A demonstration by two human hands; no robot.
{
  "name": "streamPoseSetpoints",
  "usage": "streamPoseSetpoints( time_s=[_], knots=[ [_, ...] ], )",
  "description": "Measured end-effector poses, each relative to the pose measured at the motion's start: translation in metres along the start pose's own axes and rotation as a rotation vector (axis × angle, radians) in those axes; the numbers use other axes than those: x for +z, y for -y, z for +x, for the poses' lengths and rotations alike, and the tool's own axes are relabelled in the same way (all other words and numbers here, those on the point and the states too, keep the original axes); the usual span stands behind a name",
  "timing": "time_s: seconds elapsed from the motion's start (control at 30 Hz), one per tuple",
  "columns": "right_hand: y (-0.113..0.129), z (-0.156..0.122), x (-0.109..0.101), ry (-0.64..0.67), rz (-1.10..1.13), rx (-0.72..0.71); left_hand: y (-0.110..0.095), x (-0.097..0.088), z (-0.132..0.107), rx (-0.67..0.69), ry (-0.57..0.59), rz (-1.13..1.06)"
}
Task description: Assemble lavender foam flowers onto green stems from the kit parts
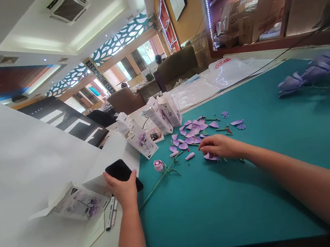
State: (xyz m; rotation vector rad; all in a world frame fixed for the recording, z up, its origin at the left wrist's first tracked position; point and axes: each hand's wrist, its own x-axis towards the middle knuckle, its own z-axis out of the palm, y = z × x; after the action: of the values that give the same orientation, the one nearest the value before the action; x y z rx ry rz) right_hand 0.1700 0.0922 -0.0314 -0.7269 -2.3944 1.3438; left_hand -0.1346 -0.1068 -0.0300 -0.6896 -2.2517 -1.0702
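My left hand point(124, 190) grips a black smartphone point(119, 170) at the left edge of the green mat point(221, 212), thumb on one side and fingers on the other. Over the mat, my right hand point(220, 146) hovers or rests among loose purple petals point(194, 128), its fingers bent together. Whether it pinches anything cannot be made out. A purple petal point(210, 157) lies just below it. Between the hands, a pink rosebud point(158, 165) lies beside a green stem point(166, 173) with small leaves. A pale pink bud piece point(190, 156) lies closer to my right hand.
White flower-printed boxes point(142, 139) stand behind the mat, and another box point(79, 203) is at left. Markers point(111, 213) lie near my left wrist. Purple wheel-shaped pieces point(241, 127) lie beyond my right hand. Assembled purple flowers point(292, 82) are at far right.
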Motion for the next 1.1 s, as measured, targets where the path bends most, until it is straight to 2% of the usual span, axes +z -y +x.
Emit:
streamPoseSetpoints(
  time_s=[0.13, 0.3, 0.73, 0.93, 1.1],
  knots=[
    [-0.003, 0.002, 0.000, 0.011, -0.001, -0.008, 0.004, 0.009, 0.001, -0.048, 0.001, -0.004],
    [-0.003, 0.002, -0.001, 0.009, -0.021, -0.002, 0.004, 0.008, 0.001, -0.069, 0.018, -0.010],
    [-0.001, 0.001, 0.001, 0.021, -0.040, 0.018, -0.004, 0.010, -0.001, -0.169, -0.027, -0.085],
    [0.000, 0.001, 0.001, 0.020, -0.023, 0.031, 0.019, 0.002, 0.001, -0.317, 0.032, -0.268],
    [-0.004, 0.002, 0.001, 0.032, -0.012, 0.023, 0.042, -0.007, 0.003, -0.435, 0.222, -0.509]
  ],
)
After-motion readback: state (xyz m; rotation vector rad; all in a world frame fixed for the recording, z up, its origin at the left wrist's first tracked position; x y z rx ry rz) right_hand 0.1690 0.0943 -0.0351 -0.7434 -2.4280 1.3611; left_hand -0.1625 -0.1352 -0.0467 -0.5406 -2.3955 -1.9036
